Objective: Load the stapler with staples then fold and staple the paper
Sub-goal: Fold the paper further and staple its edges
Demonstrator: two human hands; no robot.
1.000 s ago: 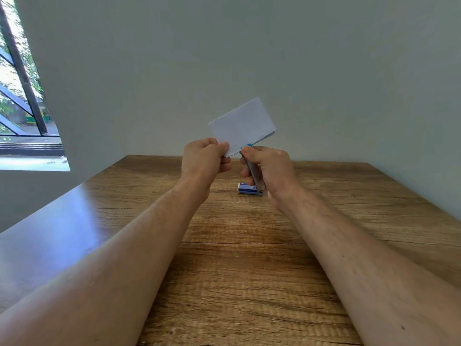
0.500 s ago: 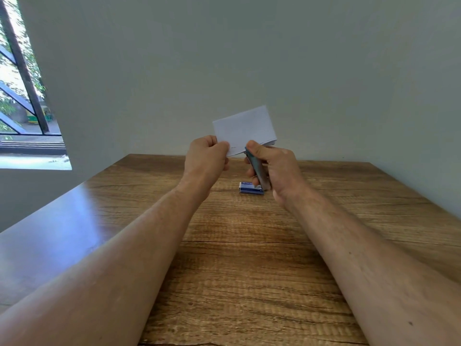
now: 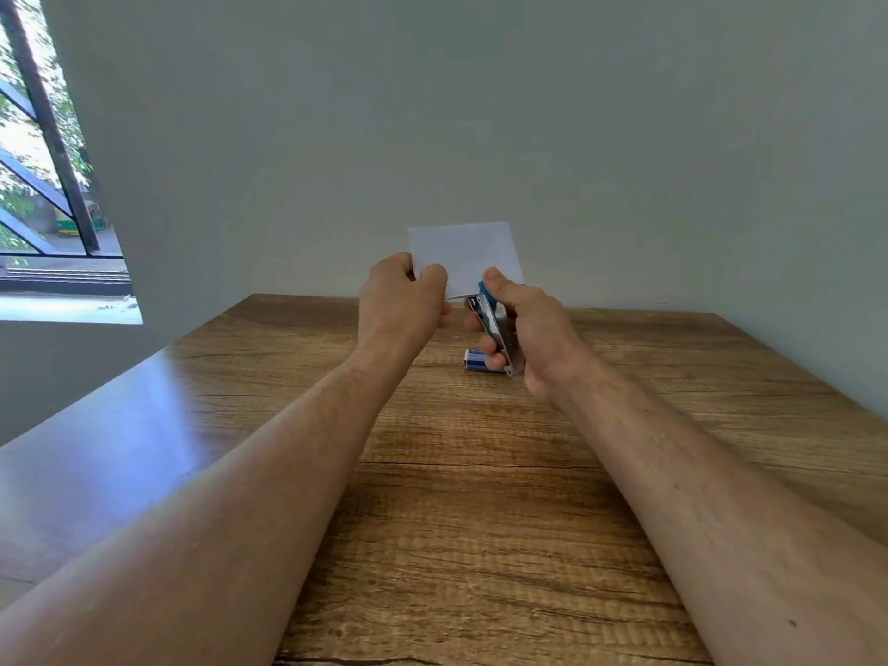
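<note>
Both forearms reach out over a wooden table (image 3: pixel 480 545), hands raised above its far half. The left hand (image 3: pixel 401 300) pinches the folded paper (image 3: pixel 463 254) at its lower left corner, thumb on the near face, fingers curled behind. The paper stands nearly upright, white, its long edges roughly level, set against the grey wall (image 3: pixel 480 113).

The right hand (image 3: pixel 528 324) grips the stapler (image 3: pixel 495 329): thumb pressing on its blue top end, fingers wrapped round the metal body from below. The stapler is tilted, its head up at the lower edge of the paper near the right corner, its tail pointing down toward the wrist. Head and paper edge meet; whether the paper sits inside the stapler's mouth cannot be told, since thumb and paper hide that spot.

A small blue and white staple box (image 3: pixel 475 360) lies flat on the table, seen just under the right hand's fingers, partly hidden by them.

A window (image 3: pixel 43 185) with dark bars shows at the far left, trees outside.
</note>
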